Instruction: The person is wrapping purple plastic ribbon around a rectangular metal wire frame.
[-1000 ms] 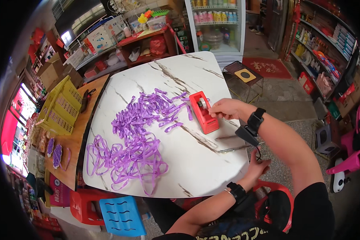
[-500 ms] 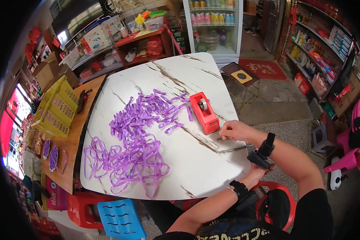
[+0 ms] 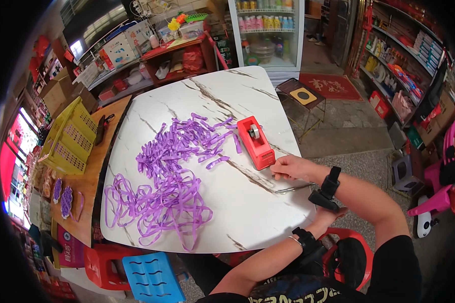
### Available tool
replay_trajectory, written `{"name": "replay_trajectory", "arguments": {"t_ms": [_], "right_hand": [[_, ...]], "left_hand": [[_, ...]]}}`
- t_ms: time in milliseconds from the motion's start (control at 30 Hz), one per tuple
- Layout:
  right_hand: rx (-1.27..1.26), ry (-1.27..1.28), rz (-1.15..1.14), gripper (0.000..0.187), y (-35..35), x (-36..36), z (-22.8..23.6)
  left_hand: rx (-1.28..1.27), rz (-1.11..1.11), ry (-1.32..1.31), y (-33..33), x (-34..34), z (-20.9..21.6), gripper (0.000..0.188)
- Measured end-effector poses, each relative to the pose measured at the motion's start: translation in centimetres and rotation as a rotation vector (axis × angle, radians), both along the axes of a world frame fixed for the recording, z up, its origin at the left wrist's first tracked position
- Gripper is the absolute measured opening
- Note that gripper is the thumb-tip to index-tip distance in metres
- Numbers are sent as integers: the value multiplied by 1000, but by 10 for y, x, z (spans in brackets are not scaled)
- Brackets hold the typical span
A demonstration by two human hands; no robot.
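- Dial = tabletop, 12 on the fridge side.
- Your right hand (image 3: 291,168): 3 o'clock, over the white table (image 3: 227,227). Fingers drawn together; can't tell if anything thin is pinched in them.
- Your left hand (image 3: 331,216): 4 o'clock, past the table edge, partly hidden under the black wrist device (image 3: 322,200) on your right arm. Grip: can't tell.
- Hands: apart, left one near your right wrist.
- Red tape dispenser (image 3: 262,153): between 2 and 3, on the table, near end just beside your right fingertips. Contact unclear. Tape roll (image 3: 255,132) sits in it.
- Short purple ribbon pieces (image 3: 179,144): heaped at 10, a few stray ones right by the dispenser.
- Long purple ribbon tangle (image 3: 172,209): loose loops, between 7 and 8.
- Yellow basket (image 3: 72,139): 9, tilted, on the wooden surface (image 3: 98,182).
- Blue stool (image 3: 153,278): 7, off the table.
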State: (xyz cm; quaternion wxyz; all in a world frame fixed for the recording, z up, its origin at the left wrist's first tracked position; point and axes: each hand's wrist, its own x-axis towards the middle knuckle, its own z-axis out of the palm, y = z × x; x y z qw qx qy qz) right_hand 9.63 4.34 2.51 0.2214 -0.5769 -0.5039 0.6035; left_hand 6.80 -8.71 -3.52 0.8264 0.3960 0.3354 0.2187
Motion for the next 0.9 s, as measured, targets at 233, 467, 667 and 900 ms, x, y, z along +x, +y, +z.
{"name": "replay_trajectory", "arguments": {"t_ms": [233,467,667,900], "right_hand": [[204,-54,-145,41,5,-8,-11],[305,-211,-182,40,6,-11,-11],[341,-504,-168,39,8,-14,-4],[479,-539,-64,41,6,41,9]], "left_hand": [[98,-52,-15,-1,7,-24,15],[148,-26,-62,-4,16,-45,15],[136,-37,-177,-3,23,-69,17],[162,23,-48,-11,13,-18,72]]}}
